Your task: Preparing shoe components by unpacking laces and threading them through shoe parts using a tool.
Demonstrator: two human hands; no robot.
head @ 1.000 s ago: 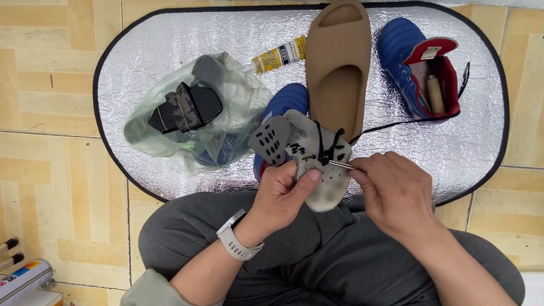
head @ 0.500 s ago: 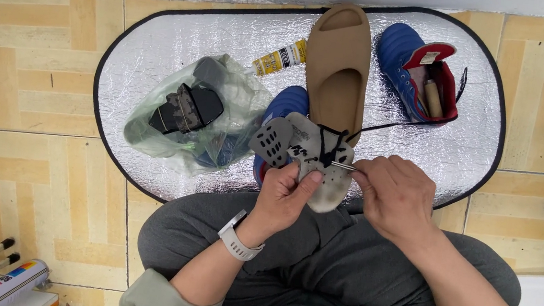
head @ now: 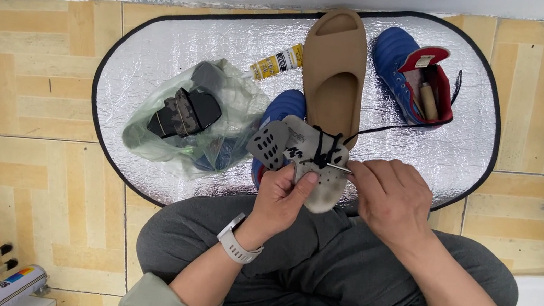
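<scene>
Lying at the left of the silver mat (head: pixel 161 42) on the tiled floor is a crumpled clear plastic bag (head: pixel 186 118) with a dark camouflage-patterned piece inside, and just beyond it a small yellow-labelled glue tube (head: pixel 277 62) points toward a tan slide sandal (head: pixel 334 71) set lengthwise away from the person. Below the sandal's heel, the left hand (head: pixel 282 199) pinches the grey insole (head: pixel 309 161) from underneath, thumb pressed on its upper face, so that grip is clamped on the insole above the lap. The insole's long axis runs slantwise, its perforated dark end up and to the left. Immediately to its right, the right hand (head: pixel 392 199) has its fingertips closed together on a thin needle (head: pixel 339 169) touching the insole's right edge, with black thread (head: pixel 386 127) trailing up-right toward the blue high-top shoe (head: pixel 413 73). Both hands are equally near; the needle meets the insole from the right.
</scene>
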